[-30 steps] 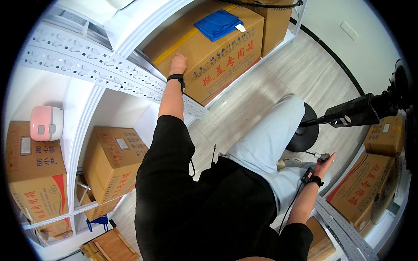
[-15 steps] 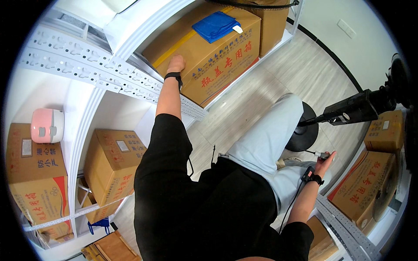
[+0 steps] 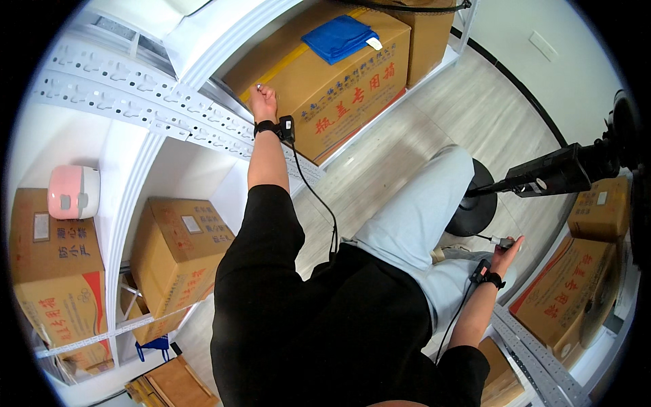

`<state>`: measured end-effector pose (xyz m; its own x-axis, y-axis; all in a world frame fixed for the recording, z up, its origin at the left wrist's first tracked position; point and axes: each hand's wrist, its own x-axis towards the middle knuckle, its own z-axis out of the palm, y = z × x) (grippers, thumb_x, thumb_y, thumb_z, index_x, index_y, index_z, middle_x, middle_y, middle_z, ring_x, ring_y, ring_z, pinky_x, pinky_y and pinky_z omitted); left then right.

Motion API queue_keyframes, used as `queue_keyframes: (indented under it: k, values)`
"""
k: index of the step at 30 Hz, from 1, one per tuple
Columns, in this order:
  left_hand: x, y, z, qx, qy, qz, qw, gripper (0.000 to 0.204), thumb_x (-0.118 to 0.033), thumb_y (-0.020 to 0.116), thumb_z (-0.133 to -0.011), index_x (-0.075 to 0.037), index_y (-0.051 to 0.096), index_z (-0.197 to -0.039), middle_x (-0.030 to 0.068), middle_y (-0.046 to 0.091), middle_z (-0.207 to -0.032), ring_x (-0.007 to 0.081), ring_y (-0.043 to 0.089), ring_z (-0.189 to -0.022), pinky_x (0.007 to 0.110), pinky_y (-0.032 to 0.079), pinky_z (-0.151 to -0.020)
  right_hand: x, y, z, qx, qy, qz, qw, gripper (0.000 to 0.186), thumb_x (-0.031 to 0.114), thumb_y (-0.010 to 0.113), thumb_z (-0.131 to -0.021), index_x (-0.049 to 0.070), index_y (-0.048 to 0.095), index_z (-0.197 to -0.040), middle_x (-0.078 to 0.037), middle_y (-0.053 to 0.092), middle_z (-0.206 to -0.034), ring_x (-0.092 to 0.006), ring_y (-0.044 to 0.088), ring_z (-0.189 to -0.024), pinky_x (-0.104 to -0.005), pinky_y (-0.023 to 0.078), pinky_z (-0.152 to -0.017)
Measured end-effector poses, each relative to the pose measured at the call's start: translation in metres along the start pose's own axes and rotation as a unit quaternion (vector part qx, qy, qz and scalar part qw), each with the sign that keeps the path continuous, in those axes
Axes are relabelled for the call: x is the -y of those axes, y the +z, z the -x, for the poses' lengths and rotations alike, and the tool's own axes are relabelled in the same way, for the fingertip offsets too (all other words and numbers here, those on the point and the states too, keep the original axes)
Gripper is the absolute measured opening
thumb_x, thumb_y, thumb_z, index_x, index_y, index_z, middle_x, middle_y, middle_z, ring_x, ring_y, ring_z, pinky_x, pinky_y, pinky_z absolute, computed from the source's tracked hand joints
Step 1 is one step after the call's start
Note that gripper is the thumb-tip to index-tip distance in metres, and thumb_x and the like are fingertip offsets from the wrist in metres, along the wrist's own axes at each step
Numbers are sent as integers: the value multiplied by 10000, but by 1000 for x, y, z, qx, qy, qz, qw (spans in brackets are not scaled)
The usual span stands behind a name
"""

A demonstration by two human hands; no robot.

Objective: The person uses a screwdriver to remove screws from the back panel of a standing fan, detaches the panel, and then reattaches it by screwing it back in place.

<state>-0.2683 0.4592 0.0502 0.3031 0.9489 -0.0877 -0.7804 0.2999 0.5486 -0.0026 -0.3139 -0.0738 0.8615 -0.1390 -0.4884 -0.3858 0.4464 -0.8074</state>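
Observation:
My left hand (image 3: 263,105) is closed beside the left end of a large brown cardboard box (image 3: 359,108) on the shelf. A tiny shiny piece shows at its fingertips, too small to name. A small black device on a wristband (image 3: 287,127) sits at that wrist, with a black cord running down to my waist. Over by my knee, my right hand (image 3: 504,256) is closed around a grey plug (image 3: 500,241). From the plug a thin black cable leads toward a round black stand base (image 3: 472,207). Part of the plug is hidden by the fingers.
On the box lies a folded blue cloth (image 3: 339,39). White perforated shelf beams (image 3: 135,85) run along the left. A pink and white appliance (image 3: 71,192) tops another box. A black pole (image 3: 549,173) rises at right, near more boxes (image 3: 559,275).
My left hand has drawn back slightly to the left and turned, so its curled fingers and wrist device now show. The right hand stays with the plug.

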Motion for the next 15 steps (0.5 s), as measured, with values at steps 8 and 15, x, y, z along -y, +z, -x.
queue_keyframes:
  k: [8,15]
  values:
    - [-4,14,23,63,-71,144,985,51,-69,470,-850,-37,451,-816,22,350,-660,139,310,-537,262,259,-452,0,-3,-4,-4,2,9,1000,454,579,651,-840,139,545,-874,1,570,-794,-134,532,-755,-314,441,-702]
    - [-3,11,19,51,-64,107,991,221,-66,544,-840,-73,382,-690,0,308,-592,104,295,-502,228,249,-432,-1,4,2,-22,4,1,1000,448,571,657,-839,141,543,-894,2,581,-817,-132,532,-754,-305,444,-705]
